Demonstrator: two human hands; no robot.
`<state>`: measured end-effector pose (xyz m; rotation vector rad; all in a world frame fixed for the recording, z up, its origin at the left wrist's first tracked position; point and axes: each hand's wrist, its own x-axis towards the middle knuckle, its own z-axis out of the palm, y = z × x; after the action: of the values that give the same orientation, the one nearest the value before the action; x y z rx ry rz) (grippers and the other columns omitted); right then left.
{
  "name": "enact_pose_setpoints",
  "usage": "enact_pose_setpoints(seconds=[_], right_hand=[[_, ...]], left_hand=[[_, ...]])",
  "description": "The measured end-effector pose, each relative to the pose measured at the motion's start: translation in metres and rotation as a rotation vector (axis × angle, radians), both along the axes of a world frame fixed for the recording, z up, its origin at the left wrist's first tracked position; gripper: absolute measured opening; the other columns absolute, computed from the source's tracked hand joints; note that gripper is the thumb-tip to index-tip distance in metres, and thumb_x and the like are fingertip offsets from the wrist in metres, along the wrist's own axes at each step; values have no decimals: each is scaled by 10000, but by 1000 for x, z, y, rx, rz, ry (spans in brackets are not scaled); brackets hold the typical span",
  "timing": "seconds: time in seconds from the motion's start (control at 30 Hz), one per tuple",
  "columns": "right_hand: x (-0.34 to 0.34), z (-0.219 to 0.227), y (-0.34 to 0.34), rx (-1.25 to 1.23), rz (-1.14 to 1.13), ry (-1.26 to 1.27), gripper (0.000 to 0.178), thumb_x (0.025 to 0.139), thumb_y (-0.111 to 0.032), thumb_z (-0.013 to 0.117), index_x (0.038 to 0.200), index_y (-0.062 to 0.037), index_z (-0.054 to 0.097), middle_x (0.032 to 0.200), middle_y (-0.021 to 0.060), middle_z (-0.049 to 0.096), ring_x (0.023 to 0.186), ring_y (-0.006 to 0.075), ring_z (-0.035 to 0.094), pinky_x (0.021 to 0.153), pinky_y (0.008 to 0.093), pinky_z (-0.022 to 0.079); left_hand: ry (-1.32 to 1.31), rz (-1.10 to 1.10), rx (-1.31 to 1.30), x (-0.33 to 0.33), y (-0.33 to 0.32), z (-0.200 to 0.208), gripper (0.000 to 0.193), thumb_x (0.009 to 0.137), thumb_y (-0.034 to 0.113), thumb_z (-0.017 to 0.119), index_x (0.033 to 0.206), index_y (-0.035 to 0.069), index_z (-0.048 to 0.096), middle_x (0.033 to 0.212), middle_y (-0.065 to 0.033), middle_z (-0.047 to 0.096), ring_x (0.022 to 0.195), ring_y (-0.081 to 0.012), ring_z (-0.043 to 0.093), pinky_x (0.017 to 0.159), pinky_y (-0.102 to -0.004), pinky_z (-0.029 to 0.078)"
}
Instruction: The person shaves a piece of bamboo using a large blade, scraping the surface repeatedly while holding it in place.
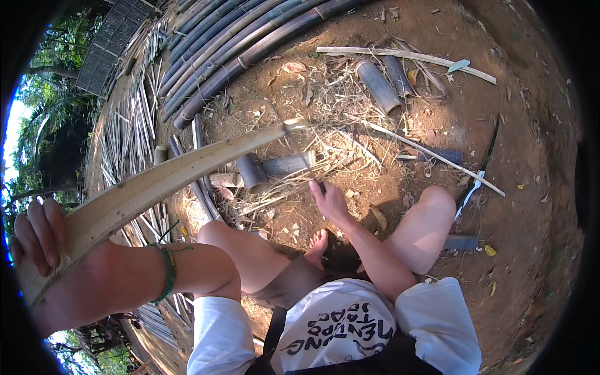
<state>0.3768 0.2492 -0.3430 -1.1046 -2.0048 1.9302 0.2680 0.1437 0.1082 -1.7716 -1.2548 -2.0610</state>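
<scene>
My left hand (39,234) is closed around the near end of a long split bamboo strip (175,172), pale on its inner face. The strip rises at a slant across the left side toward the middle. In my right hand (331,203) is a knife with a dark handle; its thin blade (300,152) is hard to make out against the litter. The blade reaches up to the strip's far end and appears to cross it there. Below the strip, short dark bamboo pieces (252,174) lie among pale shavings (281,192).
Long dark bamboo poles (250,53) lie side by side at the back left, with many thin split strips (131,134) beside them. Cut bamboo tubes (378,86) rest ahead. To the right, a long blade with a white-wrapped part (479,178) lies on the brown soil.
</scene>
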Motion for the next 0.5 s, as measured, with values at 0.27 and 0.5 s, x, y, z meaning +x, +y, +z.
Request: enact_pose_setpoints(seconds=[0.27, 0.5], right_hand=[[12, 47, -25, -83, -98, 196, 517, 976, -472, 533, 727, -18, 532, 546, 31, 428, 518, 145, 400, 489, 347, 330], [-11, 35, -19, 176, 52, 297, 539, 956, -542, 496, 868, -22, 607, 571, 88, 563, 519, 253, 573, 504, 415, 423]], left_hand=[[-63, 150, 127, -12, -19, 1, 374, 808, 409, 548, 785, 68, 396, 665, -20, 371, 597, -103, 360, 568, -251, 301], [36, 94, 32, -20, -7, 4, 229, 910, 219, 428, 742, 66, 396, 682, -43, 366, 528, -106, 334, 498, -221, 319]])
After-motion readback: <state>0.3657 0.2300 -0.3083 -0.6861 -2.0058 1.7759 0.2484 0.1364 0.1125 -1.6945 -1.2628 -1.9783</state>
